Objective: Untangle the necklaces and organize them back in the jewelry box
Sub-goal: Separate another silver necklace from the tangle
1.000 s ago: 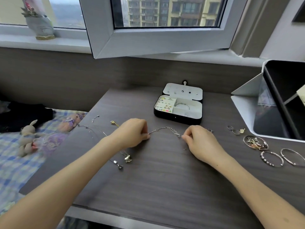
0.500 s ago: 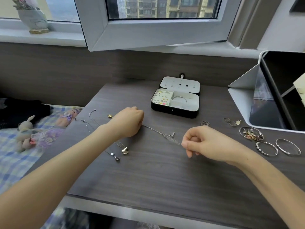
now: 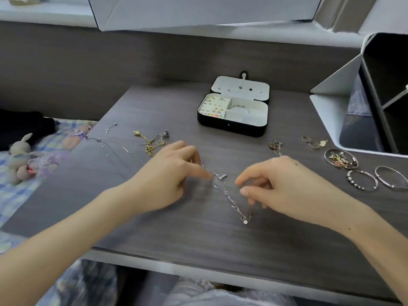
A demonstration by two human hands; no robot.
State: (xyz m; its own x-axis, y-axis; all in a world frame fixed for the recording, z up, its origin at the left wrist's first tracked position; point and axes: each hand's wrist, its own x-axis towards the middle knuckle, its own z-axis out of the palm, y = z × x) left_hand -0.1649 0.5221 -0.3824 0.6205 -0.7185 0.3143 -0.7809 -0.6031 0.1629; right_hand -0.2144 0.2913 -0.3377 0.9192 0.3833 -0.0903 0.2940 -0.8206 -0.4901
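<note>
Step in hand: freeing the silver necklace [image 3: 227, 193] lying on the counter [image 3: 198, 235] between my hands; best worked slack, teasing loops apart near the knot, not tugging ends; thin chain would cinch tight; my left hand [image 3: 167, 180] is loosely curled, forefinger tip pressing the chain's upper end by its clasp; my right hand [image 3: 278, 186] half open, fingers curled over the lower stretch, whether it actually pinches the chain I cannot tell; jewelry box [image 3: 233, 127] sits open farther back, well apart; gold tangle [image 3: 152, 143] waits left
</note>
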